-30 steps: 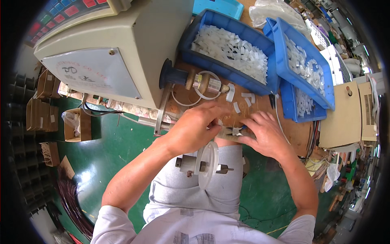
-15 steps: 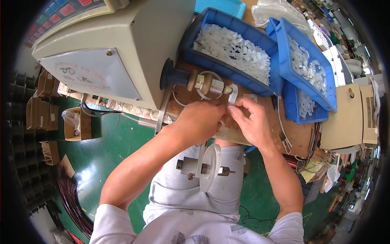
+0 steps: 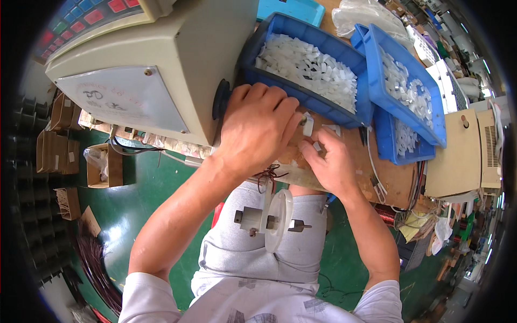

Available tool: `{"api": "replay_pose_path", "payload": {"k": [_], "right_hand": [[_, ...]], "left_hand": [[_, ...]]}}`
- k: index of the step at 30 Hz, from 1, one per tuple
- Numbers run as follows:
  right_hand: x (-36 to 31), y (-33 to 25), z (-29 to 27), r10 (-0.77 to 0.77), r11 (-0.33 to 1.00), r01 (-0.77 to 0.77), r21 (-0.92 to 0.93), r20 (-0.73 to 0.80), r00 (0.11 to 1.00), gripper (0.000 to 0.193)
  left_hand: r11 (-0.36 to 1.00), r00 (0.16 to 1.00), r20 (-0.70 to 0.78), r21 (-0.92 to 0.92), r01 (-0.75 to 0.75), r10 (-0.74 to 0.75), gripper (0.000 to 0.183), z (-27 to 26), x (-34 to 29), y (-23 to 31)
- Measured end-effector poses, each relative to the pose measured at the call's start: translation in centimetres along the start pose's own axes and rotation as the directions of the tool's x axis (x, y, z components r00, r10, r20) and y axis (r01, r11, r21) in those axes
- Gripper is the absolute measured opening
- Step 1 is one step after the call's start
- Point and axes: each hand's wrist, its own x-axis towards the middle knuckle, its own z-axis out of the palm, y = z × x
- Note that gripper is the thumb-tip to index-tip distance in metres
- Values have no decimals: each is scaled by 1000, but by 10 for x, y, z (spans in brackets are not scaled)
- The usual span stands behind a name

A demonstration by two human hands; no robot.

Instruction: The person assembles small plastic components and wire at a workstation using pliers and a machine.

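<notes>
My left hand (image 3: pixel 257 126) lies over the spindle on the side of the beige machine (image 3: pixel 202 59), fingers curled round it and hiding nearly all of it. A white plastic piece (image 3: pixel 308 125) stands at the spindle's end, just past my left fingertips. Right beside that piece, my right hand (image 3: pixel 335 161) has its thumb and forefinger drawn together; a small pale bit shows between them, too small to name. Thin dark red wires (image 3: pixel 271 173) hang below my left hand. Under them, a clear disc (image 3: pixel 279 220) on a metal holder stands above my lap.
A blue bin (image 3: pixel 318 89) of white plastic pieces sits behind my hands on the wooden bench (image 3: pixel 350 156). Stacked blue trays (image 3: pixel 412 107) hold more pieces at the right. White cables (image 3: pixel 375 172) hang near the bench edge. Cardboard boxes (image 3: pixel 105 167) stand on the green floor, left.
My left hand has moved up and left from beside my right fingers onto the spindle, covering it. My right hand has shifted slightly. The dark red wires now show below.
</notes>
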Motion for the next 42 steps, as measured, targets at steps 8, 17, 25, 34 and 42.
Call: {"api": "replay_pose_path", "payload": {"k": [8, 17, 25, 34, 42], "right_hand": [[-2, 9, -9, -30, 1000, 30, -3, -9, 1000, 8], [4, -5, -19, 112, 916, -127, 380, 62, 992, 23], [6, -20, -9, 185, 954, -177, 244, -10, 983, 26], [-13, -4, -4, 300, 818, -353, 455, 185, 936, 16], [-15, -5, 12, 393, 450, -424, 786, 252, 884, 24]], "left_hand": [[982, 945, 269, 21, 189, -187, 33, 10, 37, -6], [970, 916, 318, 59, 237, -243, 31, 9, 39, -5], [960, 902, 332, 42, 277, -274, 32, 6, 41, -4], [962, 912, 310, 51, 268, -271, 31, 8, 40, -4], [985, 981, 84, 29, 173, -175, 25, 16, 26, -7]]}}
